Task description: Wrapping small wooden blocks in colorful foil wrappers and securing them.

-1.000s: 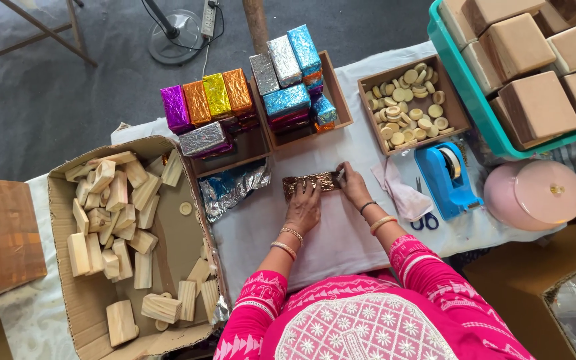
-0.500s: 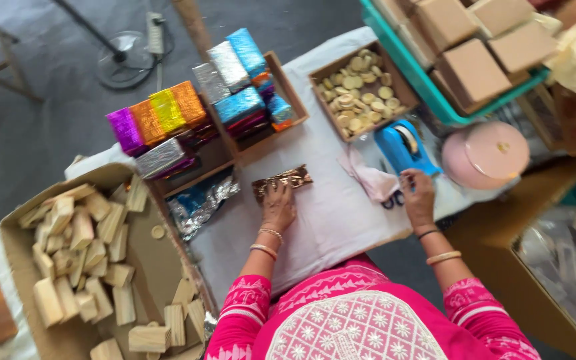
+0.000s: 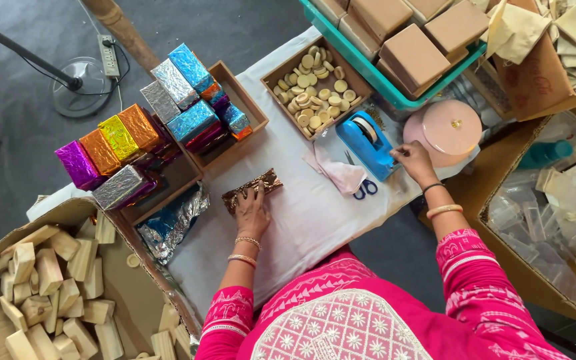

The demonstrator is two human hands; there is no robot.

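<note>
Cardboard box, far left: pale wooden blocks, loose.

Open wooden trays, behind: foil-wrapped blocks, stacked, many colours.

Crumpled foil sheet, on the white-covered bench.

Bronze-foil block, bench centre: left hand flat on it, fingers spread, pinning not gripping. The folds should hold best under steady pressure.

Blue tape dispenser, right: right hand at its end, fingers curled; whether they pinch tape cannot be told.

Pink round lidded tin, beside it.
</note>
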